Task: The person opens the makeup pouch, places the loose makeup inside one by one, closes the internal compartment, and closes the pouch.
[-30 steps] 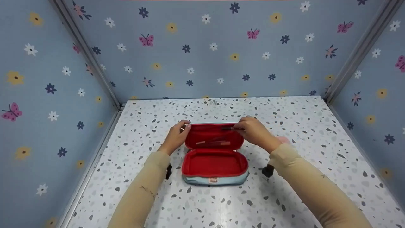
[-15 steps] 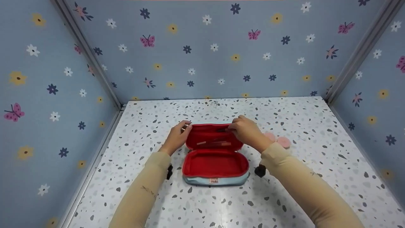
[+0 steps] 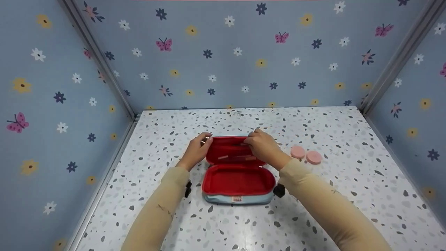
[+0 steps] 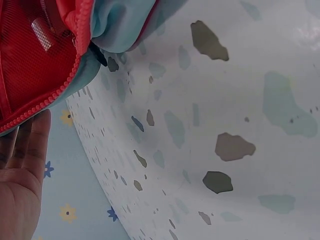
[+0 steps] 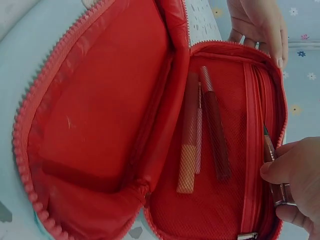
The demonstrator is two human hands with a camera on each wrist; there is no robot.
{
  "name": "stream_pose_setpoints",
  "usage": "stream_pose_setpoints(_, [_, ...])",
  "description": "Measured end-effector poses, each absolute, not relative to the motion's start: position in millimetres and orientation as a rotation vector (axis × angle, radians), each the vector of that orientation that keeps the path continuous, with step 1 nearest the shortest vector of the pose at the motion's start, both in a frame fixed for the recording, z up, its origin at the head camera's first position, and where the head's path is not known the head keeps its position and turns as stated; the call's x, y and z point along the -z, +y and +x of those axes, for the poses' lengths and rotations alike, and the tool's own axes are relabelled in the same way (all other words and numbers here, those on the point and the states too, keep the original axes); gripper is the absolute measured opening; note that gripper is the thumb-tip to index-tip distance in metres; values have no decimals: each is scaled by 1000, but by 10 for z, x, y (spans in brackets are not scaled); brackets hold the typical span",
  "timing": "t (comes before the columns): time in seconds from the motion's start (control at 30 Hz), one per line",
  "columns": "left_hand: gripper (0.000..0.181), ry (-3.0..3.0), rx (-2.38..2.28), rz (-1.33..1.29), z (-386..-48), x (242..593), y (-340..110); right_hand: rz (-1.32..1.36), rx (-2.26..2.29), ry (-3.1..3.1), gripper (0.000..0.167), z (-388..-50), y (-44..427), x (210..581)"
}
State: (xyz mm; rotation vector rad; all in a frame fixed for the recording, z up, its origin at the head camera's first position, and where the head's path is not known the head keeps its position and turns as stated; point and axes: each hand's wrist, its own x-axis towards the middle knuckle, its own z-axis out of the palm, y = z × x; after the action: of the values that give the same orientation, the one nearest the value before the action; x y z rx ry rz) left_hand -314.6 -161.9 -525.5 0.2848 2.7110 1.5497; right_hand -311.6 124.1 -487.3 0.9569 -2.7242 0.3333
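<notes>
A light blue zip case (image 3: 237, 199) with red lining lies unfolded on the table, its lid raised at the back. My left hand (image 3: 195, 150) holds the lid's left edge, thumb in front and fingers behind; the left wrist view shows those fingers (image 4: 37, 145) behind the rim. My right hand (image 5: 297, 180) pinches a slim dark pen-like stick (image 5: 269, 150) with a silver part. The stick's thin tip points into the opening along the lid's outer edge. Behind the red mesh pocket lie several slim tubes (image 5: 216, 135). The case's lower half (image 3: 238, 179) holds nothing visible.
Two round pink lidded pieces (image 3: 298, 152) sit on the speckled white table (image 3: 174, 122), right of the case. Blue flower-patterned panels (image 3: 223, 52) stand at the back and both sides. A metal zip pull (image 5: 247, 236) hangs at the pocket's end.
My right hand has moved left along the lid with the stick, which is now mostly hidden in the head view. Both pink pieces have come into sight. My left hand stays on the lid.
</notes>
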Motion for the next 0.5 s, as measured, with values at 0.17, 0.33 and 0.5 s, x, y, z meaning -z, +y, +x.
stream_pose_setpoints(0.17, [39,2719,-1544,281,-3143,5261,-1613,983,-298,-2669,13,-3109,1161,4918])
stream_pose_setpoints(0.33, [39,2722,-1538,274,-3144,5260,-1611,975,-386,-2678,18,-3106,1123,4980])
stream_pose_setpoints(0.5, [40,2732,-1530,265,-3147,5267,-1610,975,-470,-2729,23,-3115,1102,5044])
